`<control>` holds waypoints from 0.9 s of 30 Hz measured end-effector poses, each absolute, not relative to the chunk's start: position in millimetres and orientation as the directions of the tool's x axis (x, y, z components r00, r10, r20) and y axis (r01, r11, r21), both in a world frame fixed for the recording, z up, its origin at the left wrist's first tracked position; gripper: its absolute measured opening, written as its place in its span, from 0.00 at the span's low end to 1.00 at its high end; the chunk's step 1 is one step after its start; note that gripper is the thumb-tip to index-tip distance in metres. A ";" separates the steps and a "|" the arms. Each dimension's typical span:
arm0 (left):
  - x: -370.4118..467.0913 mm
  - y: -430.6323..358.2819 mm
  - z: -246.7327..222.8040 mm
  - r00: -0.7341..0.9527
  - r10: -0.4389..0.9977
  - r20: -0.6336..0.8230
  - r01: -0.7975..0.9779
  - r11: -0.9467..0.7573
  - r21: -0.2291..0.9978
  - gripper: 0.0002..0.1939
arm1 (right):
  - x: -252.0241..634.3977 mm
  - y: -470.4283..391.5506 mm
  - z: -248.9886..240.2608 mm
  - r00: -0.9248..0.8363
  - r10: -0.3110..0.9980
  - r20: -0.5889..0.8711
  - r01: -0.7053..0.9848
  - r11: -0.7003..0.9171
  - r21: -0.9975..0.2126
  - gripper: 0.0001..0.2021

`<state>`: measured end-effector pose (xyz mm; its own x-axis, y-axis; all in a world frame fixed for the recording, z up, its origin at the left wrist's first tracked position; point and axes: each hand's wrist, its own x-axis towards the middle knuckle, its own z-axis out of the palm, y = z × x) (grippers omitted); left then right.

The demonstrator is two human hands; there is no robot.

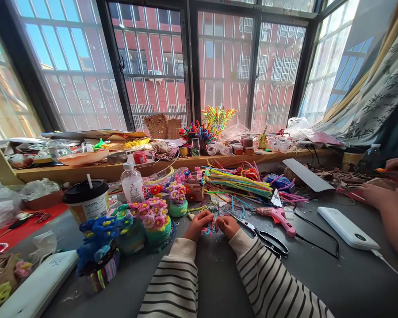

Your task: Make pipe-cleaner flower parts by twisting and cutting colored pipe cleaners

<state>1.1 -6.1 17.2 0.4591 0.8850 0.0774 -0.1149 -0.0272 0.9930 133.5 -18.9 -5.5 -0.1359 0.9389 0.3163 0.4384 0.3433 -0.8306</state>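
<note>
My left hand point(198, 225) and my right hand point(228, 226) meet low over the grey table, fingertips pinched close together. Between them is a small blue and pink fuzzy pipe-cleaner piece point(208, 229), partly hidden by the fingers. A thin pointed bit rises between the hands; what it is I cannot make out. Just right of my right hand lie black-handled scissors point(271, 240), and beyond them a pink hot glue gun point(280, 217) with a black cord. A bundle of pipe cleaners point(240, 181) is spread behind my hands. Pink pipe-cleaner flowers in a pot point(156, 221) stand to the left.
Blue fuzzy flowers point(97, 240), a lidded drink cup point(88, 201) and a plastic bottle point(132, 183) stand left. A white power bank point(348, 227) lies right, near another person's hand point(386, 198). Jars and craft supplies crowd the window ledge point(166, 164).
</note>
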 end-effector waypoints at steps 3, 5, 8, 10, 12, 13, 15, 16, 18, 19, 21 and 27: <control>2.2 -6.2 16.3 0.410 0.907 0.091 -0.171 -0.022 0.985 0.09 | 137.9 -17.2 -2.8 -0.095 0.939 0.330 0.420 0.339 -0.842 0.35; 1.9 -4.4 15.3 0.336 0.935 0.110 -0.231 -0.032 0.973 0.09 | 139.1 -17.2 -2.3 -0.087 0.944 0.318 0.439 0.323 -0.838 0.33; -0.3 -1.4 14.7 0.167 0.978 0.122 -0.312 -0.065 0.948 0.07 | 137.3 -17.6 -5.4 -0.106 0.953 0.284 0.476 0.299 -0.827 0.32; -2.0 -0.6 15.6 0.078 0.990 0.114 -0.348 -0.080 0.934 0.06 | 135.3 -17.1 -8.9 -0.112 0.958 0.264 0.492 0.284 -0.823 0.32; -3.3 -0.9 17.1 0.045 0.993 0.112 -0.374 -0.087 0.923 0.06 | 134.2 -15.9 -12.0 -0.110 0.961 0.252 0.508 0.272 -0.817 0.32; -3.6 -1.3 17.7 0.043 0.993 0.113 -0.386 -0.088 0.918 0.07 | 134.1 -15.2 -13.1 -0.110 0.962 0.249 0.514 0.270 -0.814 0.32; -3.9 -2.0 18.3 0.062 0.992 0.109 -0.406 -0.075 0.911 0.09 | 134.6 -13.9 -14.6 -0.108 0.964 0.241 0.519 0.262 -0.814 0.32; -3.9 -2.1 18.1 0.080 0.991 0.105 -0.410 -0.063 0.910 0.09 | 135.1 -13.3 -15.0 -0.102 0.967 0.234 0.518 0.253 -0.817 0.32; -3.8 -1.8 17.0 0.122 0.986 0.114 -0.413 -0.054 0.909 0.10 | 136.0 -12.4 -15.6 -0.085 0.973 0.216 0.510 0.229 -0.829 0.32; -3.7 -1.5 16.3 0.137 0.983 0.126 -0.415 -0.058 0.908 0.11 | 136.3 -12.0 -15.9 -0.078 0.975 0.209 0.503 0.220 -0.836 0.31; -3.5 -0.5 15.0 0.145 0.979 0.145 -0.423 -0.071 0.903 0.12 | 136.5 -11.6 -16.2 -0.072 0.977 0.200 0.481 0.210 -0.851 0.30; -2.9 2.6 12.3 0.106 0.983 0.147 -0.376 -0.097 0.922 0.11 | 131.8 -12.7 -14.2 -0.060 0.971 0.230 0.363 0.235 -0.901 0.26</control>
<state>-2.9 2.6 12.3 0.1062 0.9835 0.1468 -0.3758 -0.0970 0.9216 131.8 -12.7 -14.2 -0.0597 0.9714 0.2297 0.3634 0.2355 -0.9014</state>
